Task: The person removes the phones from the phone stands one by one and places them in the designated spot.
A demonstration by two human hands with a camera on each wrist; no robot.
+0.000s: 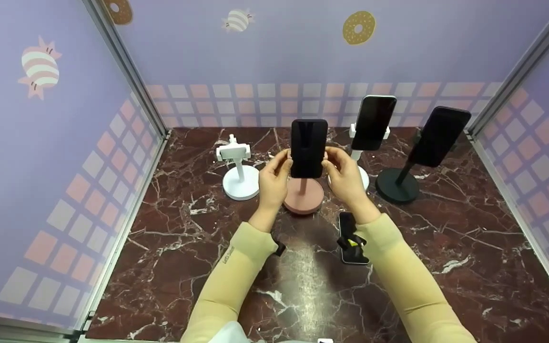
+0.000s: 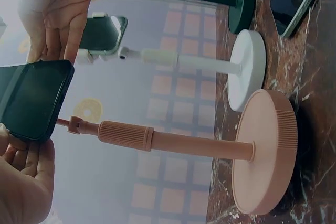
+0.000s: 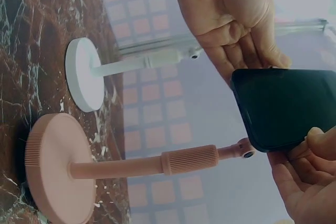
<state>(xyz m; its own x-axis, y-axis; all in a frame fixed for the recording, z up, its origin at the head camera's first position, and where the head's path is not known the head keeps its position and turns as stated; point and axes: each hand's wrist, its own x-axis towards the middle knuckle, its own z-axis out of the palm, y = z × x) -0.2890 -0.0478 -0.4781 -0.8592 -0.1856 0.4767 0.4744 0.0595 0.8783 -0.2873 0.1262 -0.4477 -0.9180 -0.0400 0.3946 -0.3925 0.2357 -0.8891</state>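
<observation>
Upright in front of me is a black phone [image 1: 309,148], held at its two side edges by both hands. My left hand [image 1: 274,183] grips the left edge, thumb toward the front and fingers curled behind. My right hand [image 1: 346,177] grips the opposite edge the same way. Behind and below the phone rises a pink phone stand [image 2: 184,145] with a round base on the table. Its holder is hidden by the phone, so I cannot tell how the two meet. The right wrist view shows the stand's ribbed collar [image 3: 190,159] and small joint just below the phone.
A white stand [image 1: 240,181] with a bare holder is at left. To the right, another white stand [image 1: 364,180] carries a phone [image 1: 374,123], and a black stand [image 1: 398,185] carries a dark phone [image 1: 441,136]. One more phone [image 1: 353,256] lies flat near my right sleeve.
</observation>
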